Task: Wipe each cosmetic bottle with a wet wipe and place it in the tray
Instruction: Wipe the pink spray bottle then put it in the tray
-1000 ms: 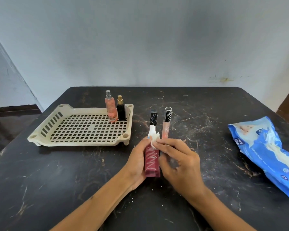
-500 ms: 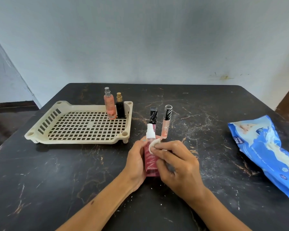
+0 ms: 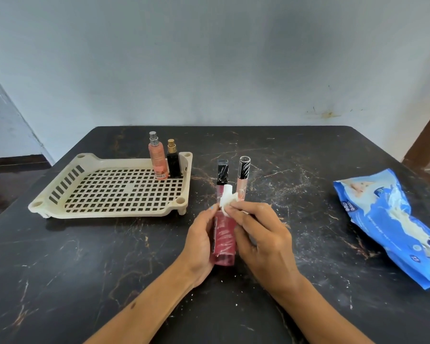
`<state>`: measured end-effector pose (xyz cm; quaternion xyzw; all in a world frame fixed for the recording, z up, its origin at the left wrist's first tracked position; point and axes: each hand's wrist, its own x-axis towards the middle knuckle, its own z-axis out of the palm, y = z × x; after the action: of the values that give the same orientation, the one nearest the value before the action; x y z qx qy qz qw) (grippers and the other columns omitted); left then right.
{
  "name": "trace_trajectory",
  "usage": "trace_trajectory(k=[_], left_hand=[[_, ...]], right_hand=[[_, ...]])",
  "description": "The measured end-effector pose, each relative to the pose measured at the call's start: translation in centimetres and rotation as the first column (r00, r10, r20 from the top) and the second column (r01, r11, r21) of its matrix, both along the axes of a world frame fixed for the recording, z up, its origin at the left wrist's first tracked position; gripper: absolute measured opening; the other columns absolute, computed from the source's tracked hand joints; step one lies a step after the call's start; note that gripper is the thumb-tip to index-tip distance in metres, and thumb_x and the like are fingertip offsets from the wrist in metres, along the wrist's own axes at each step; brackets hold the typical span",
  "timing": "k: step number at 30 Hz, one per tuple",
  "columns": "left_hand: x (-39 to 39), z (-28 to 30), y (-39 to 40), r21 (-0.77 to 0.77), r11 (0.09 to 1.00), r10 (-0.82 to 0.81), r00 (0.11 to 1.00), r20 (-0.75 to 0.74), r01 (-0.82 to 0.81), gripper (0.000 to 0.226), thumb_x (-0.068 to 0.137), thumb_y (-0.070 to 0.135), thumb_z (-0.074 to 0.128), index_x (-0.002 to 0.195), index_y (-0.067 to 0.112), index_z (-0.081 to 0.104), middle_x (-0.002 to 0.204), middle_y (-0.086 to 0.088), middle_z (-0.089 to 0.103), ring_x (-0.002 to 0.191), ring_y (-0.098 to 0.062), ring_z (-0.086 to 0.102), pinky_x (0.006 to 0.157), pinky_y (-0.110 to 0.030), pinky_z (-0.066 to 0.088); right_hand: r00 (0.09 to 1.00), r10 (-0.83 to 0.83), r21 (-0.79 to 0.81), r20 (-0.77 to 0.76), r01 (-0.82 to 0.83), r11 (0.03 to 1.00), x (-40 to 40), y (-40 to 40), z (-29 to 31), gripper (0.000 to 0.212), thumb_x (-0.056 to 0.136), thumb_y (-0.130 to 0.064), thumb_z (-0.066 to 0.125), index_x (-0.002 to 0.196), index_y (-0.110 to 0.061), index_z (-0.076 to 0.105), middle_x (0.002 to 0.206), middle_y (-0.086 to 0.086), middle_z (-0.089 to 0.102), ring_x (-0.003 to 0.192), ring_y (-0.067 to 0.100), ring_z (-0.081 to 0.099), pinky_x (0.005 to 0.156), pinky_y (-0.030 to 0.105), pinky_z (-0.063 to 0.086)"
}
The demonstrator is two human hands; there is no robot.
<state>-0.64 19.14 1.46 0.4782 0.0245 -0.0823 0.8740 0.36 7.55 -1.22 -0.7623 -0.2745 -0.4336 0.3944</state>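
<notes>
Two hands meet at the middle of the black table (image 3: 85,269), both closed around a red bottle (image 3: 224,240). The left hand (image 3: 201,240) grips the bottle's left side and keeps it upright, its base close to the tabletop. The right hand (image 3: 261,237) wraps the other side, its fingertips (image 3: 233,209) pinching a white wipe (image 3: 227,203) against the bottle's white cap. Just behind the hands stand two slim tubes: one with a black cap (image 3: 222,176) and, to its right, a clear pink one (image 3: 242,178). To the left sits a cream slotted tray (image 3: 60,194). In its far right corner stand a peach spray bottle (image 3: 157,157) and a small black bottle (image 3: 173,160), side by side. Well to the right lies a blue wipes pack (image 3: 392,219), flat on the table.
</notes>
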Motion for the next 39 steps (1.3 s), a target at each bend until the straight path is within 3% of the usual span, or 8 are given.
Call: trace_trajectory(k=[5, 9, 14, 19, 23, 28, 31, 39], left_hand=[[0.05, 0.38, 0.07, -0.002, 1.0, 0.027, 0.999, -0.016, -0.027, 0.038, 0.094, 0.017, 0.03, 0.106, 0.001, 0.063, 0.087, -0.012, 0.068, 0.076, -0.017, 0.066, 0.07, -0.028, 0.054], [0.08, 0.43, 0.04, -0.017, 0.999, 0.035, 0.999, -0.005, -0.035, 0.033, 0.095, 0.015, 0.033, 0.1, 0.003, 0.064, 0.083, -0.01, 0.069, 0.073, -0.015, 0.066, 0.068, -0.026, 0.055], [0.02, 0.6, -0.01, 0.025, 0.999, 0.046, 0.998, -0.031, -0.045, 0.041, 0.092, 0.017, 0.032, 0.119, -0.004, 0.055, 0.101, -0.019, 0.061, 0.083, -0.022, 0.061, 0.075, -0.034, 0.051], [0.09, 0.55, -0.04, -0.028, 0.999, 0.043, 0.999, 0.025, -0.042, 0.03, 0.093, 0.014, 0.034, 0.097, 0.004, 0.062, 0.078, -0.008, 0.069, 0.067, -0.015, 0.066, 0.061, -0.026, 0.056], [0.13, 0.63, 0.04, -0.005, 0.999, 0.032, 0.999, 0.008, -0.032, 0.03, 0.092, 0.016, 0.034, 0.098, 0.006, 0.061, 0.07, -0.006, 0.067, 0.06, -0.014, 0.064, 0.055, -0.026, 0.053], [0.3, 0.65, 0.09, -0.039, 0.999, 0.038, 0.999, 0.008, -0.038, 0.031, 0.093, 0.017, 0.035, 0.102, 0.002, 0.061, 0.076, -0.008, 0.066, 0.066, -0.015, 0.064, 0.06, -0.026, 0.054], [0.34, 0.6, 0.34, -0.027, 1.0, 0.014, 1.0, -0.009, -0.014, 0.034, 0.093, 0.02, 0.035, 0.114, 0.002, 0.056, 0.074, -0.007, 0.064, 0.061, -0.015, 0.062, 0.054, -0.025, 0.052], [0.53, 0.42, 0.54, -0.034, 0.999, 0.002, 0.999, 0.032, -0.001, 0.031, 0.095, 0.019, 0.035, 0.103, 0.003, 0.06, 0.077, -0.008, 0.066, 0.069, -0.017, 0.064, 0.062, -0.027, 0.055]], right_hand=[[0.999, 0.037, 0.004, 0.039, -0.037, 0.999, -0.2, -0.24, -0.04, 0.016, 0.084, -0.001, 0.062, 0.09, 0.002, 0.075, 0.096, 0.009, 0.069, 0.087, 0.018, 0.063, 0.084, 0.02, 0.051], [1.0, 0.014, -0.015, -0.002, -0.014, 1.0, 0.04, -0.15, -0.08, 0.021, 0.087, -0.005, 0.059, 0.1, 0.004, 0.073, 0.103, 0.01, 0.068, 0.093, 0.019, 0.063, 0.088, 0.022, 0.051], [0.997, 0.042, -0.025, 0.059, -0.041, 0.999, -0.25, 0.0, 0.22, 0.015, 0.083, 0.001, 0.061, 0.087, 0.003, 0.075, 0.095, 0.009, 0.07, 0.084, 0.021, 0.063, 0.083, 0.022, 0.051], [1.0, 0.018, -0.033, 0.022, -0.017, 0.999, -0.09, 0.12, -0.03, 0.017, 0.083, 0.003, 0.063, 0.096, 0.004, 0.074, 0.1, 0.01, 0.07, 0.088, 0.021, 0.063, 0.085, 0.023, 0.051], [0.997, 0.05, -0.015, 0.055, -0.049, 0.999, -0.25, 0.17, -0.05, 0.016, 0.083, 0.001, 0.06, 0.088, 0.002, 0.075, 0.094, 0.008, 0.071, 0.082, 0.022, 0.065, 0.08, 0.024, 0.053], [0.999, 0.029, -0.034, 0.017, -0.028, 0.999, -0.15, 0.16, 0.04, 0.022, 0.087, -0.003, 0.055, 0.098, 0.003, 0.074, 0.102, 0.01, 0.07, 0.09, 0.021, 0.062, 0.085, 0.025, 0.052], [0.996, 0.071, -0.053, 0.047, -0.068, 0.996, -0.46, 0.27, 0.03, 0.019, 0.082, 0.001, 0.057, 0.087, 0.001, 0.075, 0.094, 0.007, 0.071, 0.083, 0.022, 0.065, 0.079, 0.026, 0.053], [0.998, 0.035, -0.068, 0.045, -0.032, 0.997, -0.46, 0.27, 0.22, 0.021, 0.086, -0.001, 0.055, 0.094, 0.003, 0.074, 0.099, 0.008, 0.071, 0.089, 0.02, 0.062, 0.085, 0.023, 0.052]])
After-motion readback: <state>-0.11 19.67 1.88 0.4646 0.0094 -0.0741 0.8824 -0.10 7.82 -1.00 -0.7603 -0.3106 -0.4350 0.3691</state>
